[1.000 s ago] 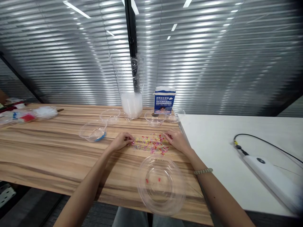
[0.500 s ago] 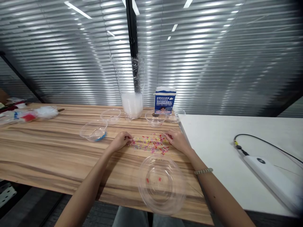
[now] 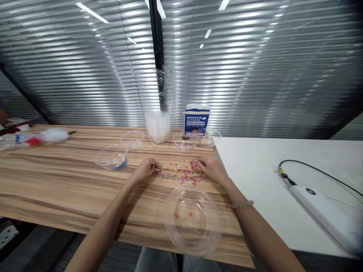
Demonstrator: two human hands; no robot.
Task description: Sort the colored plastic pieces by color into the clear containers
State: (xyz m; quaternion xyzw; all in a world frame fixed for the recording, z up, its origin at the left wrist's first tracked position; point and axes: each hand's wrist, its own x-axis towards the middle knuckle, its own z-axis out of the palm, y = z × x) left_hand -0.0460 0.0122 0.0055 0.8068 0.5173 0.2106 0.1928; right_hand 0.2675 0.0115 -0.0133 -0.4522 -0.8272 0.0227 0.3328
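Small multicoloured pieces [image 3: 181, 172] lie spread on the wooden table [image 3: 70, 181] between my hands. At the left edge of the spread, my left hand [image 3: 146, 169] has its fingertips pinched together; what they hold, if anything, is too small to name. My right hand [image 3: 210, 166] rests at the right edge, its fingers bent down to the pieces, and whether they grip one is hidden. A large clear bowl [image 3: 193, 221] with a few red pieces stands nearest to me. Another clear bowl [image 3: 112, 156], left of my left hand, contains blue pieces.
Behind are clear bowls [image 3: 132, 139] [image 3: 185, 141] [image 3: 209, 138], a bagged stack of bowls [image 3: 157, 126] and a blue carton [image 3: 196, 121]. Plastic bags [image 3: 55, 135] lie far left. On the white table [image 3: 255, 170] at right rests a white device [image 3: 320, 211] with a cable.
The whole view has shifted very slightly. My hands stay at the two edges of the spread, with only tiny finger movement.
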